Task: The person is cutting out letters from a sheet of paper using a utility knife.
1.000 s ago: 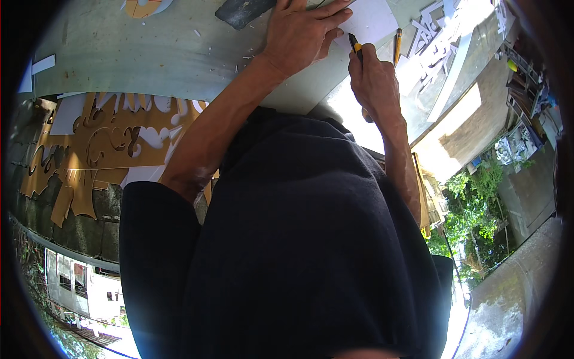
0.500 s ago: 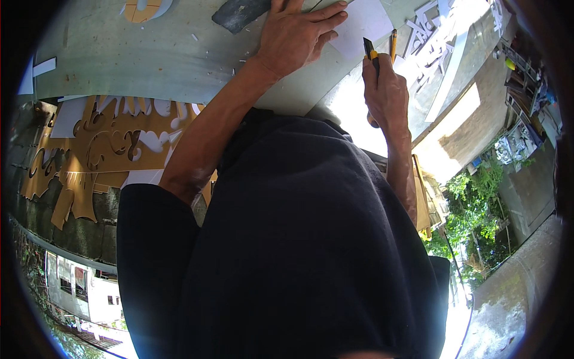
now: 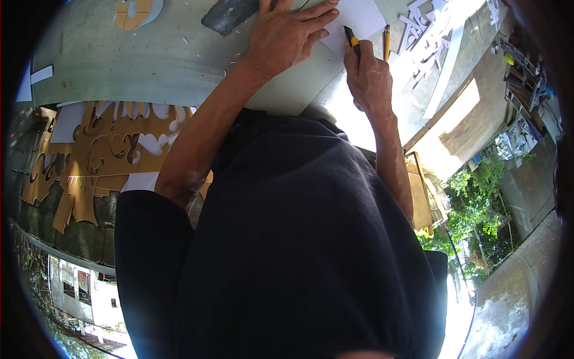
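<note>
My left hand (image 3: pixel 287 39) lies flat with its fingers spread, the fingertips on the left part of a white sheet (image 3: pixel 365 19) at the top of the view. Some of those fingertips run past the picture's upper edge. In my right hand (image 3: pixel 369 81) is a yellow and black utility knife (image 3: pixel 353 40), its tip over or on the sheet; whether it touches cannot be made out. A yellow pencil (image 3: pixel 387 43) lies just right of the sheet. Left of my left hand rests a dark grey flat slab (image 3: pixel 228 17).
The grey-green tabletop (image 3: pixel 143 66) carries small white scraps. White cut-out pieces (image 3: pixel 424 39) and a long white strip (image 3: pixel 445 75) lie at the right. A brown and white ring-shaped piece (image 3: pixel 136 13) is at the upper left. Brown boards with curved cut-outs (image 3: pixel 107 152) stand below the table's left edge.
My right hand has moved left with the utility knife, bringing the blade over the white sheet. My left hand keeps its place on the sheet; the whole view has shifted slightly.
</note>
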Action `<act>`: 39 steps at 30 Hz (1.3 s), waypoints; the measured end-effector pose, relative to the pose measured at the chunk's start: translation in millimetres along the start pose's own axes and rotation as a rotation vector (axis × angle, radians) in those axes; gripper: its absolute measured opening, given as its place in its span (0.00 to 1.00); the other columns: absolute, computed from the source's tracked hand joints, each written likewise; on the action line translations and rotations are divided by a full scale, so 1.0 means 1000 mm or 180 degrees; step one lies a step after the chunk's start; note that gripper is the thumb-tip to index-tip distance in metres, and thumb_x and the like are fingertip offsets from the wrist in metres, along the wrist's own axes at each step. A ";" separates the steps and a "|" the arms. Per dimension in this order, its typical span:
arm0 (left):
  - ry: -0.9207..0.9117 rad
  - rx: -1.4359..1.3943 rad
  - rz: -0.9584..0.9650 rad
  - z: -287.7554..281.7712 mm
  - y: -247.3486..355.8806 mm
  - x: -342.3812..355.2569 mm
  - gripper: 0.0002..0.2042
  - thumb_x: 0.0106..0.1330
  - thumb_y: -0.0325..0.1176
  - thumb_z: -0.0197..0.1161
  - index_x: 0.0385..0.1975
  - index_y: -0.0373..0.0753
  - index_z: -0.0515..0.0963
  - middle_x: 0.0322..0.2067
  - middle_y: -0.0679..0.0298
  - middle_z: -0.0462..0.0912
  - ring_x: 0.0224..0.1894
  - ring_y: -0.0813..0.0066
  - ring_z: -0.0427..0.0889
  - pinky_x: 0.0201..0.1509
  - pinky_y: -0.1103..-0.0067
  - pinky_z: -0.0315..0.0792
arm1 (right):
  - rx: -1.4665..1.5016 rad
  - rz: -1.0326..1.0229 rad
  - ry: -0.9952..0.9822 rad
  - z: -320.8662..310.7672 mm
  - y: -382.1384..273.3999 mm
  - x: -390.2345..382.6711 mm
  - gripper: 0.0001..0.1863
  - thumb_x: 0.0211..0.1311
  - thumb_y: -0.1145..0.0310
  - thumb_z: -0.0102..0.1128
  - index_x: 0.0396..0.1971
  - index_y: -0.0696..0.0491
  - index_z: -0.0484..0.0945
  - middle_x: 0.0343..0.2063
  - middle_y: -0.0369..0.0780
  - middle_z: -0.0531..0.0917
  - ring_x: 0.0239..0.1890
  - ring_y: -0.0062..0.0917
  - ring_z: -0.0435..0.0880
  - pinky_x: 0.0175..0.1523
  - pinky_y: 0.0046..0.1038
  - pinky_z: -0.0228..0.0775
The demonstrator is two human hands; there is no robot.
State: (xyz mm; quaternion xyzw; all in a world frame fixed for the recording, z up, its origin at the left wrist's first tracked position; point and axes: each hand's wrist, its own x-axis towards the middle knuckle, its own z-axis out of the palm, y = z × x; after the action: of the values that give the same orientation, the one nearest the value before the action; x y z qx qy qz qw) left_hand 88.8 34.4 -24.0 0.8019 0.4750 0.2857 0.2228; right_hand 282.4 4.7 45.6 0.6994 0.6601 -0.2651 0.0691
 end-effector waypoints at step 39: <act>-0.0032 0.0109 0.0040 0.000 -0.001 -0.001 0.20 0.68 0.40 0.65 0.59 0.45 0.81 0.66 0.71 0.77 0.74 0.56 0.61 0.71 0.54 0.55 | 0.0174 -0.0066 0.0062 0.005 0.002 -0.001 0.13 0.77 0.60 0.53 0.40 0.55 0.70 0.15 0.49 0.81 0.20 0.47 0.85 0.28 0.47 0.75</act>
State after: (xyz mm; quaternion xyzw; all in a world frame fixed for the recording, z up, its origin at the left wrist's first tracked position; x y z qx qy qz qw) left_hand 88.1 34.0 -24.9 0.8100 0.4736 0.2750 0.2097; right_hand 282.8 1.5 40.7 0.6968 0.6604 -0.2769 0.0407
